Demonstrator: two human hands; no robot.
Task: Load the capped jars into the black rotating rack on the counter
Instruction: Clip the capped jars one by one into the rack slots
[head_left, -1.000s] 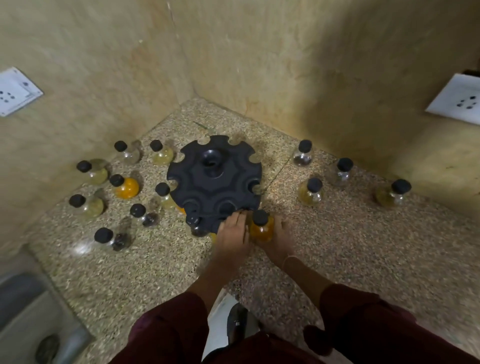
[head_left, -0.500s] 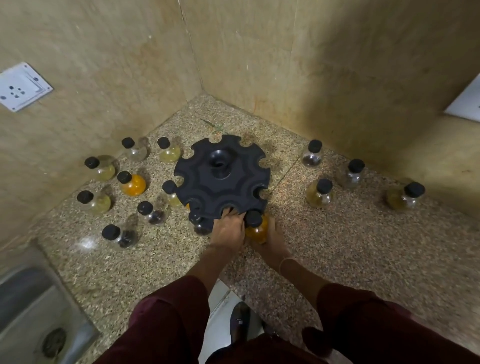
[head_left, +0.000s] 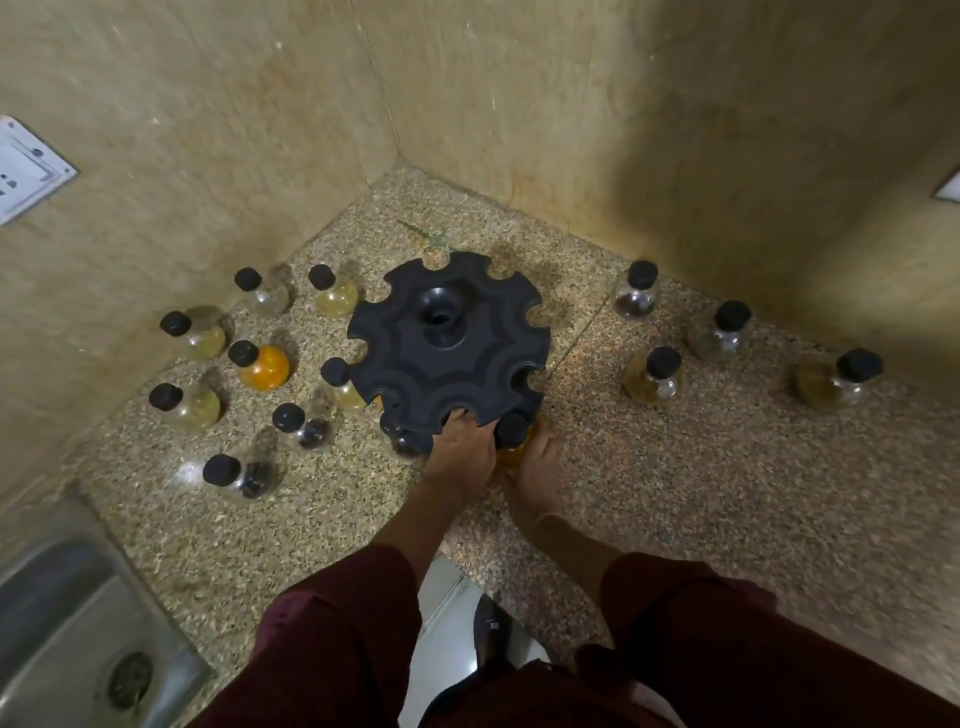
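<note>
The black rotating rack (head_left: 449, 343), a round disc with notches round its rim, stands in the counter's corner. My left hand (head_left: 460, 454) grips its near edge, fingers hooked into a notch. My right hand (head_left: 537, 467) holds an amber jar with a black cap (head_left: 511, 428) pushed into the neighbouring near notch. Two more jars hang at the rack: one (head_left: 402, 441) left of my left hand, another (head_left: 337, 379) at the left rim. Several loose capped jars stand on the counter, such as an orange one (head_left: 262, 364) on the left.
Loose jars cluster left of the rack (head_left: 182, 402) and several stand right of it (head_left: 652, 376). Beige walls close the corner; a wall socket (head_left: 26, 169) is at the left. A steel sink (head_left: 67, 623) lies at the lower left. The counter edge is under my arms.
My right hand has carried the amber jar forward into the rack's near notch. My left hand has moved up onto the rack's edge. The camera has shifted slightly.
</note>
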